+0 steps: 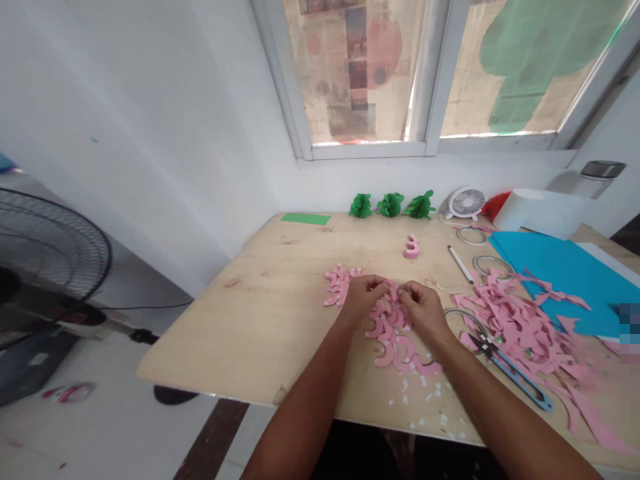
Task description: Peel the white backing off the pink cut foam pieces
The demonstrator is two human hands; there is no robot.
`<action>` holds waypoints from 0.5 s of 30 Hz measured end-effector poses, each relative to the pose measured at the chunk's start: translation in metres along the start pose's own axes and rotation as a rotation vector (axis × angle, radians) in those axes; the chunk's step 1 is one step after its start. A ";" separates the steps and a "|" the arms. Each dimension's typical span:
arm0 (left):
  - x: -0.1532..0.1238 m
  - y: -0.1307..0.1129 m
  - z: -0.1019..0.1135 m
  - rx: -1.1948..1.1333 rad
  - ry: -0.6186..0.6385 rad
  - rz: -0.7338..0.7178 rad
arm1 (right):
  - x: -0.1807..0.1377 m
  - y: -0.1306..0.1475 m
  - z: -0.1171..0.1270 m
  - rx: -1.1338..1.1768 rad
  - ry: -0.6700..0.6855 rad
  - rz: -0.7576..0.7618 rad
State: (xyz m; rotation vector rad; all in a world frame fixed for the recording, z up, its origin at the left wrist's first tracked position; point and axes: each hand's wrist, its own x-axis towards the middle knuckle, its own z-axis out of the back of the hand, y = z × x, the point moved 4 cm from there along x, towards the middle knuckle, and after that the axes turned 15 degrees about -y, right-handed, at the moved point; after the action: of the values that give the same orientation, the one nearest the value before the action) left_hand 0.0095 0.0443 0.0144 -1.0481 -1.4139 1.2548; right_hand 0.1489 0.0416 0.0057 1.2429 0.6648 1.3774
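Over the middle of the wooden table (240,320), my left hand (365,295) and my right hand (424,307) meet with fingertips pinched on a small curved pink paper piece (392,291). Beneath and in front of them lie several crescent-shaped pink paper cutouts (385,353), some bearing small white squares. To the left of my left hand is a pile of similar pink crescents (338,283) with white bits on them. Farther back, two or so joined pink crescents (412,247) sit apart. Small white paper bits (420,393) are scattered near the front edge.
Right of my hands are pink scraps (530,327), blue-handled snips (520,377), tape rings (493,265), a white pen (460,264) and blue sheets (580,280). Along the wall stand green paper ornaments (391,205) and a small white fan (467,202). A black fan (50,247) is at left.
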 end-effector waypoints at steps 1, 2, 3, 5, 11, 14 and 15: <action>0.000 0.000 0.000 0.011 -0.010 -0.006 | 0.000 0.000 0.000 -0.002 0.001 0.002; 0.000 0.000 0.001 0.022 -0.017 -0.011 | 0.000 0.000 0.000 -0.003 -0.001 0.003; 0.000 0.001 0.001 0.030 -0.022 -0.013 | 0.000 0.000 0.000 -0.005 -0.003 0.005; 0.000 0.001 0.001 0.041 -0.025 -0.017 | 0.000 0.000 0.000 -0.010 -0.003 0.008; 0.001 0.001 0.001 0.117 -0.065 -0.051 | -0.001 0.005 0.002 -0.095 -0.015 0.083; 0.001 0.000 0.001 0.181 -0.101 -0.096 | -0.003 0.016 0.008 -0.195 -0.151 0.277; 0.001 -0.001 0.000 0.196 -0.108 -0.112 | -0.004 0.020 0.009 -0.229 -0.194 0.361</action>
State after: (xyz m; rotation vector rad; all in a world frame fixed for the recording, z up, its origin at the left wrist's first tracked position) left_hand 0.0091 0.0455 0.0152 -0.7686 -1.3793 1.3542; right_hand 0.1496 0.0312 0.0251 1.3302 0.1444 1.5501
